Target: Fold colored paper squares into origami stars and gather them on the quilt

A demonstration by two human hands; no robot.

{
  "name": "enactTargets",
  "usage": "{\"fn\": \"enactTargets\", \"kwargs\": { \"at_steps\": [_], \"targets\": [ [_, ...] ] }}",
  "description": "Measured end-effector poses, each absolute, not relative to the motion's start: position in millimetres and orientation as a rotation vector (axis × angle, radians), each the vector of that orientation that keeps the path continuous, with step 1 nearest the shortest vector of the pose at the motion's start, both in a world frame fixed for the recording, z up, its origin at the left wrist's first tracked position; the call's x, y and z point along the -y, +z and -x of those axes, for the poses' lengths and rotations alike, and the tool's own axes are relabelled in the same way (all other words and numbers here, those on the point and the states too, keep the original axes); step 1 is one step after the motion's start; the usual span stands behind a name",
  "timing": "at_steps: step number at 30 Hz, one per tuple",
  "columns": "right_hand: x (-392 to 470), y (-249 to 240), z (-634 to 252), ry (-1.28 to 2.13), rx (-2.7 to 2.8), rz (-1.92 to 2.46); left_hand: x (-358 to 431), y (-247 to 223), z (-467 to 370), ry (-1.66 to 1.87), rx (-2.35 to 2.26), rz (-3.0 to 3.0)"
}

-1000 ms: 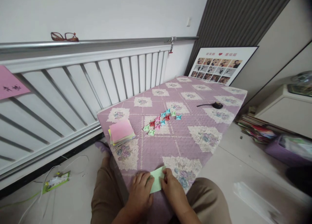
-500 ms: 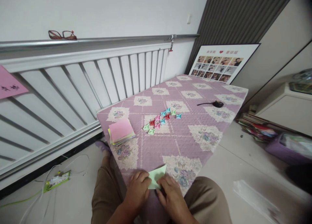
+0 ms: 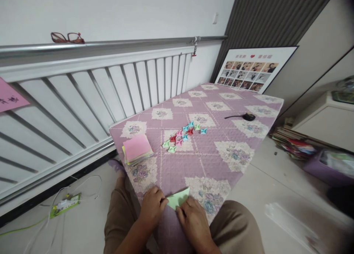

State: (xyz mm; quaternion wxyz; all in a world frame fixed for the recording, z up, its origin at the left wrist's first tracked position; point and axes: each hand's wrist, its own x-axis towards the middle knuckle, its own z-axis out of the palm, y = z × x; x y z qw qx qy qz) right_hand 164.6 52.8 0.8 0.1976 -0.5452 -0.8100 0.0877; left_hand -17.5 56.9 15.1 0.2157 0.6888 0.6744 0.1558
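Observation:
A light green paper (image 3: 177, 198), folded so that it shows pointed corners, lies at the near edge of the cloth-covered table (image 3: 177, 169). My left hand (image 3: 153, 206) has its fingers closed at the paper's left corner. On the paper's right side, my right hand (image 3: 193, 219) grips the edge with thumb and fingers. Farther up the table are several small folded paper pieces (image 3: 185, 137) in green, pink, red and blue. A stack of square paper sheets (image 3: 137, 149), pink on top, rests near the left edge.
A black object with a thin strap (image 3: 249, 116) lies on the right of the table. A photo board (image 3: 254, 70) leans at the far end. The radiator (image 3: 121, 88) runs along the left side, with glasses (image 3: 68, 38) on the pipe above. A power strip (image 3: 65, 205) sits on the floor.
The green paper now looks narrower, with its lower part pointed instead of straight. My left hand has shifted slightly left and up, to the paper's corner.

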Motion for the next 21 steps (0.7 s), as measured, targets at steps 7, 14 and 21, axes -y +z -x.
{"fn": "enactTargets", "kwargs": {
  "at_steps": [7, 14, 21],
  "targets": [
    [-57, 3, -163, 0.208, 2.29, 1.586, -65, 13, 19, 0.361, -1.903, -1.913],
    [-57, 1, -165, 0.202, 2.271, 1.568, -65, 14, 18, 0.293, -1.972, -1.945],
    [-59, 2, -165, 0.257, 2.254, 1.564, -47, -1, -4, 0.17, -1.842, -2.316]
  ]
}}
